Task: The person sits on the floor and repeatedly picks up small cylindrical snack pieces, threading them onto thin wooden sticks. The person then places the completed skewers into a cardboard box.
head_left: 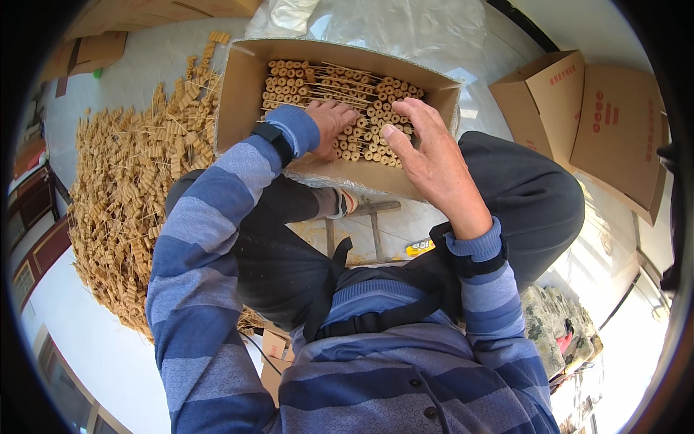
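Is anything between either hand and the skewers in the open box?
Nothing visible. The left hand already rests on the skewers inside the cardboard box, and the right hand hovers open just above them, past the near wall.

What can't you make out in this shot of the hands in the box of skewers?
Head view only:
- Left hand: its fingers curl down among the skewers; whether they grip any is hidden.
- Right hand: its back faces the camera, so the palm side is unseen.
- Cardboard box: hands cover its near contents.
- Loose pile: its near end is hidden behind the left sleeve.
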Motion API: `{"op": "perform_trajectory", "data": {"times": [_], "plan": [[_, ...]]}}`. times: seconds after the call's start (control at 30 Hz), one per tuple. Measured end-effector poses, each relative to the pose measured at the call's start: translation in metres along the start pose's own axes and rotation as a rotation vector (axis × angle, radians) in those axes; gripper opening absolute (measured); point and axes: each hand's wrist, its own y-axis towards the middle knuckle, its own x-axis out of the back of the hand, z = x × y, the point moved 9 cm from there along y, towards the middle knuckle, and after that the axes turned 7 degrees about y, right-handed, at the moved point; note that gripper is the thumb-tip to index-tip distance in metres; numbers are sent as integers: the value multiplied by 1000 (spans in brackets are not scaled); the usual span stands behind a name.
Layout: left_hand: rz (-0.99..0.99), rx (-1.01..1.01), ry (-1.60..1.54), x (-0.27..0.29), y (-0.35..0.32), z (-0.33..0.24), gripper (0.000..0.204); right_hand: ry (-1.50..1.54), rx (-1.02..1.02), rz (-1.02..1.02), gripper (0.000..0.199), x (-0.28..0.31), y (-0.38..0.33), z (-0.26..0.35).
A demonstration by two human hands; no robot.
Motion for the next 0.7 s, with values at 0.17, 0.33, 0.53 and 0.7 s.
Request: {"op": "perform_trajectory", "data": {"times": [0.17,0.33,0.53,0.7], "plan": [[47,79,-39,-2,1,9,86,-21,30,10,42,-4,1,6],[93,135,-34,-11,4,8,85,-73,28,17,39,-10,1,5],[-165,303,-62,41,-34,5,67,-126,103,117,36,-30,2,10],[-604,269,-292,131,-155,-27,54,-112,31,219,37,-47,2,9]]}}
